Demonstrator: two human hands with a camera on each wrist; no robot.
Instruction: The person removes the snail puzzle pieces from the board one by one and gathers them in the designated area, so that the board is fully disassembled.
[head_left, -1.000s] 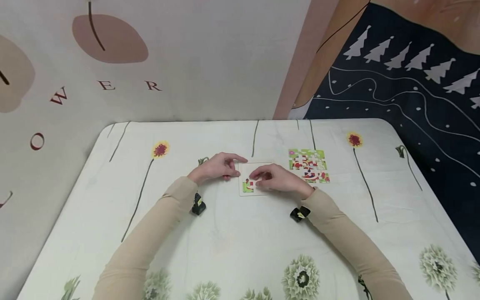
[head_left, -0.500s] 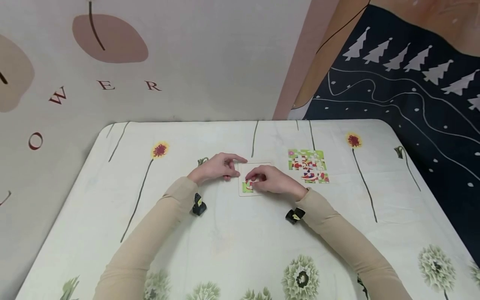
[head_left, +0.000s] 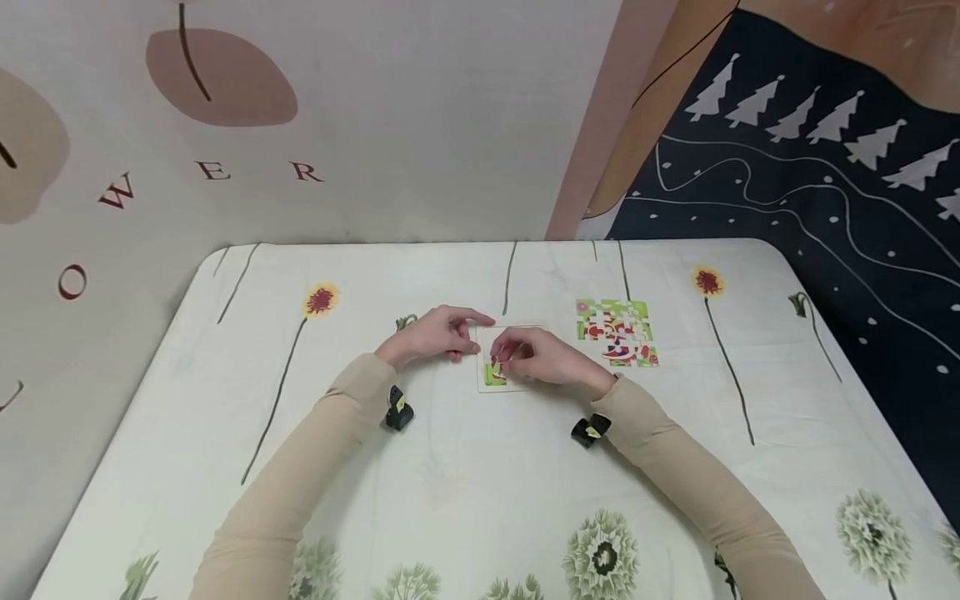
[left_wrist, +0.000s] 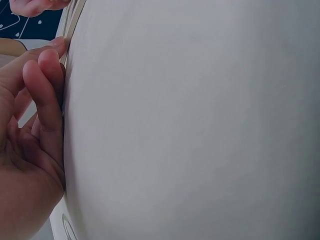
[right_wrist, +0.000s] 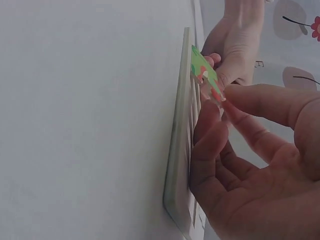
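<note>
My right hand [head_left: 547, 358] pinches a small joined bit of jigsaw puzzle [right_wrist: 206, 75], green with red, between thumb and fingers. In the right wrist view it tilts up, its far end low over the pale puzzle board [right_wrist: 176, 145]. The head view shows this bit [head_left: 494, 375] over the lower left part of the board [head_left: 486, 337], whose right side lies hidden under my right hand. My left hand [head_left: 438, 333] rests on the table, its extended index finger and thumb touching the board's left edge. In the left wrist view the left hand's [left_wrist: 30, 135] other fingers are loosely bent.
Right of the board lies a partly joined group of jigsaw pieces [head_left: 615, 321], green with red figures and a gap at its lower left. A white flower-print cloth [head_left: 435, 483] covers the table. Behind it hangs a printed backdrop [head_left: 420, 125].
My right hand has moved slightly left over the board, then tilted the puzzle bit up. The left hand has stayed at the board's left edge.
</note>
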